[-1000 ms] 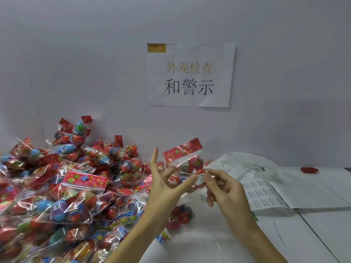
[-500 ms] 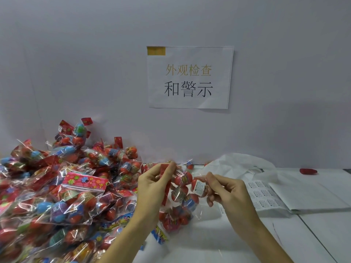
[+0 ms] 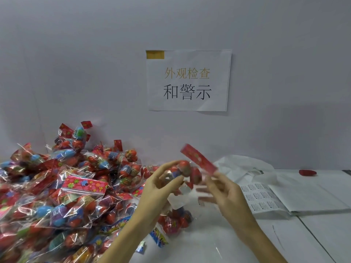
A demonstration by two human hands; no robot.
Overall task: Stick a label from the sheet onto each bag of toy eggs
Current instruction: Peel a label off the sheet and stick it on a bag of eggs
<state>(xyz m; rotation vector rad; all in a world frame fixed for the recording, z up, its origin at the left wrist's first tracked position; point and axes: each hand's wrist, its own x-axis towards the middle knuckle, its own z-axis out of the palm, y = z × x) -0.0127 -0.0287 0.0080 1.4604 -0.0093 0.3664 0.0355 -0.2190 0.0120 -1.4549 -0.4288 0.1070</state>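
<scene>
- Holding one bag of toy eggs (image 3: 187, 172) up at centre frame, the left hand (image 3: 161, 185) is curling its thumb and fingers round the eggs; judged: raised off the table (image 3: 218, 249) so both sides can be reached for labelling.
- Red header card (image 3: 198, 161) of that bag is tilting toward the upper right, blurred by motion.
- Right hand (image 3: 226, 192) is hovering just right of the bag, fingers spread and blurred; cannot tell whether it is pinching a label or touching the film.
- Label sheet (image 3: 260, 199) is lying at right centre, near the right hand, presumably for a short reach; its print is too small to read.
- Heap of bags (image 3: 62, 192) is filling the lower left, against the wall; whether these are already labelled cannot be told.
- Wall notice (image 3: 188, 80), upper centre, is reading "外观检查" in gold and "和警示" in black, with a yellow tab at its top left corner.
- Small red object (image 3: 307, 172) is sitting at far right; unidentified.
</scene>
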